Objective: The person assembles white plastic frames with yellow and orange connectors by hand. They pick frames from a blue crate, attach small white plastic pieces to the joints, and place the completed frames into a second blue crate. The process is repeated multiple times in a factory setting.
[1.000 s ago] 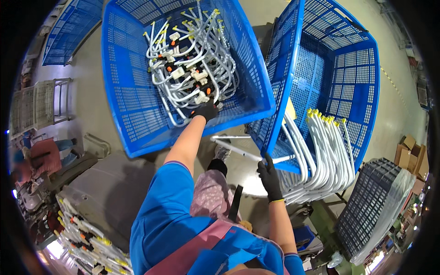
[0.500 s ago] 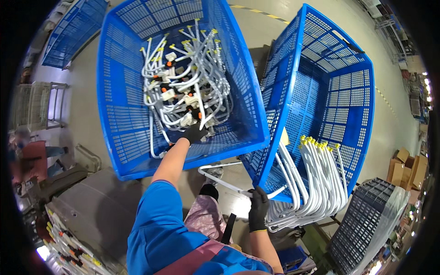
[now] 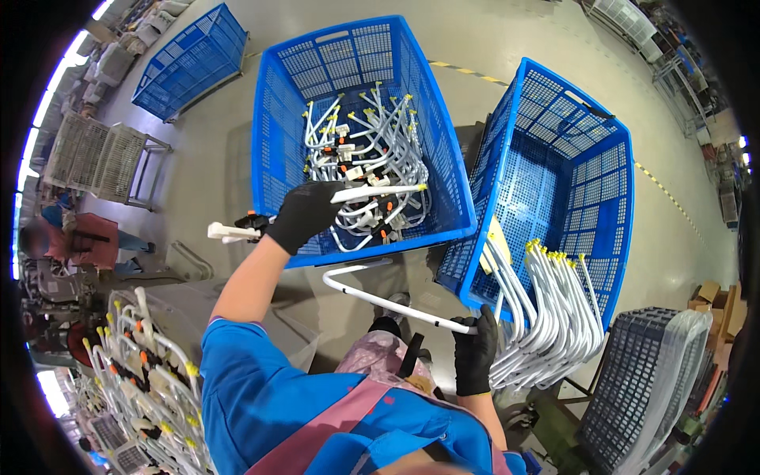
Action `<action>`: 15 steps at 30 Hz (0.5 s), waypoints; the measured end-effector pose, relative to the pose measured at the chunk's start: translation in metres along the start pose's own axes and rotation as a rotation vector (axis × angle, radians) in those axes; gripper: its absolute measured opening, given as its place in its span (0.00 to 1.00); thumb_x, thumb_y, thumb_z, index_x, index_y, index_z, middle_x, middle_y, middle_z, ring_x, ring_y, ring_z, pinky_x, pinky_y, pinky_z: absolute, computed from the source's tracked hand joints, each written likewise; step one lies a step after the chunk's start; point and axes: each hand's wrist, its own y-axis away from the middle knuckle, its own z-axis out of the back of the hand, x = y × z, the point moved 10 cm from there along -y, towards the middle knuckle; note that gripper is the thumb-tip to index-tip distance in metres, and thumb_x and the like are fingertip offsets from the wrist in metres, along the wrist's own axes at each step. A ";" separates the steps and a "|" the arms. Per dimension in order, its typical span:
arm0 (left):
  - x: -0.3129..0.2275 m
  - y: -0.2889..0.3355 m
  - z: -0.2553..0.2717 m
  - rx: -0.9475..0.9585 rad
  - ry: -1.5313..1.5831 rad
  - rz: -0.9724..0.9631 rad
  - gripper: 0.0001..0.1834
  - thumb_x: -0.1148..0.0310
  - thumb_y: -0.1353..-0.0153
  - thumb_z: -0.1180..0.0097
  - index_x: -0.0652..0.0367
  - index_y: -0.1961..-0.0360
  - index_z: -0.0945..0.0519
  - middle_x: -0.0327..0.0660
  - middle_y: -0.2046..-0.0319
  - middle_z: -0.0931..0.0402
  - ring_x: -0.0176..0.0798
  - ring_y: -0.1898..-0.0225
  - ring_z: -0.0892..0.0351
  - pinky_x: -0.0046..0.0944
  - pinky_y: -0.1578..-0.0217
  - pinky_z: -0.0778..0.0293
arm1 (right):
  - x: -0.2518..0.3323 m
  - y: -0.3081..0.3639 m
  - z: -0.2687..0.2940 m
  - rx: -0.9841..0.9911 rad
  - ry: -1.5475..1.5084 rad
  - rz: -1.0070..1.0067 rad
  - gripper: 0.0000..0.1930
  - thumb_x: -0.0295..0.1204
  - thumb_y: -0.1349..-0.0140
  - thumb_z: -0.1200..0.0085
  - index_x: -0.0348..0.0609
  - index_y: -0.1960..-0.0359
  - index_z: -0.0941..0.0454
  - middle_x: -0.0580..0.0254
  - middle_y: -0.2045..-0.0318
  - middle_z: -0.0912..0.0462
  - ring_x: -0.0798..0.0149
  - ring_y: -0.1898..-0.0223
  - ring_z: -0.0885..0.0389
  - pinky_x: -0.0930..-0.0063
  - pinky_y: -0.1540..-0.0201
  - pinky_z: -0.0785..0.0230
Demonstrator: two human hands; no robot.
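Note:
Black gloves cover both my hands. Above the near edge of the left blue basket (image 3: 356, 252), my left hand (image 3: 305, 215) is closed on a white tube part (image 3: 380, 192). One end of it has a yellow cap; a black, orange and white fitting shows on the other side of the glove. My right hand (image 3: 476, 353), low and to the right, grips one end of a bent white tube (image 3: 396, 305), which reaches left in front of me. Tangled white tubes (image 3: 392, 138) with yellow caps and fittings fill part of the left basket.
Bent white tubes (image 3: 554, 317) with yellow caps lean in a row in the right blue basket (image 3: 625, 237). More tubes with fittings (image 3: 146, 372) are at lower left. A dark crate (image 3: 633, 380) stands at lower right. Another person (image 3: 87, 241) is at far left.
My left hand has come up out of the left basket with a white tube part. My right hand, still holding the bent tube, has moved slightly up and right. The view has shifted.

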 end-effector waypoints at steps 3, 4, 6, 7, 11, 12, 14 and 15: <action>-0.036 0.041 0.064 -0.101 0.026 -0.033 0.09 0.69 0.43 0.43 0.58 0.62 0.19 0.52 0.68 0.20 0.57 0.65 0.20 0.48 0.65 0.25 | 0.009 0.043 -0.016 0.068 -0.030 -0.032 0.21 0.33 0.32 0.53 0.42 0.39 0.36 0.57 0.64 0.20 0.55 0.57 0.20 0.56 0.48 0.27; -0.054 0.060 0.091 -0.217 0.077 -0.082 0.09 0.71 0.43 0.43 0.59 0.62 0.19 0.53 0.67 0.20 0.58 0.65 0.20 0.47 0.65 0.25 | 0.011 0.060 -0.027 0.158 -0.039 -0.051 0.21 0.33 0.31 0.54 0.42 0.39 0.37 0.56 0.63 0.20 0.55 0.55 0.20 0.58 0.47 0.28; -0.071 0.093 0.125 -0.286 0.051 0.010 0.10 0.69 0.44 0.42 0.55 0.60 0.18 0.50 0.66 0.19 0.56 0.65 0.19 0.48 0.64 0.24 | 0.012 0.099 -0.036 0.263 0.009 -0.078 0.21 0.31 0.31 0.55 0.40 0.38 0.38 0.55 0.60 0.20 0.56 0.55 0.20 0.61 0.49 0.26; -0.078 0.105 0.137 -0.241 0.103 0.044 0.10 0.68 0.42 0.42 0.57 0.59 0.18 0.52 0.65 0.19 0.58 0.64 0.20 0.48 0.64 0.24 | 0.012 0.120 -0.047 0.383 0.087 -0.054 0.20 0.31 0.31 0.56 0.39 0.39 0.36 0.53 0.57 0.20 0.55 0.53 0.20 0.61 0.47 0.27; -0.118 0.171 0.199 -0.495 0.251 0.150 0.11 0.66 0.40 0.41 0.60 0.59 0.18 0.48 0.72 0.18 0.42 0.74 0.20 0.40 0.70 0.27 | 0.012 0.207 -0.063 0.775 0.323 -0.100 0.20 0.29 0.32 0.54 0.37 0.39 0.33 0.51 0.53 0.20 0.61 0.49 0.23 0.68 0.43 0.35; -0.121 0.191 0.207 -0.523 0.301 0.244 0.12 0.65 0.39 0.40 0.60 0.59 0.17 0.44 0.75 0.19 0.36 0.77 0.23 0.37 0.73 0.29 | 0.025 0.225 -0.068 0.871 0.345 0.027 0.19 0.28 0.33 0.53 0.37 0.41 0.32 0.51 0.54 0.20 0.60 0.50 0.23 0.67 0.44 0.34; -0.136 0.227 0.219 -0.584 0.396 0.327 0.11 0.62 0.38 0.41 0.57 0.59 0.16 0.30 0.83 0.30 0.23 0.83 0.36 0.28 0.83 0.39 | 0.046 0.241 -0.068 0.879 0.332 0.137 0.17 0.27 0.33 0.54 0.37 0.43 0.30 0.52 0.56 0.19 0.61 0.50 0.23 0.68 0.47 0.31; -0.146 0.241 0.224 -0.627 0.446 0.309 0.11 0.63 0.38 0.41 0.56 0.60 0.16 0.30 0.83 0.31 0.23 0.84 0.36 0.28 0.83 0.40 | 0.058 0.243 -0.067 0.853 0.329 0.173 0.17 0.26 0.33 0.54 0.38 0.43 0.31 0.54 0.59 0.20 0.62 0.53 0.22 0.69 0.51 0.29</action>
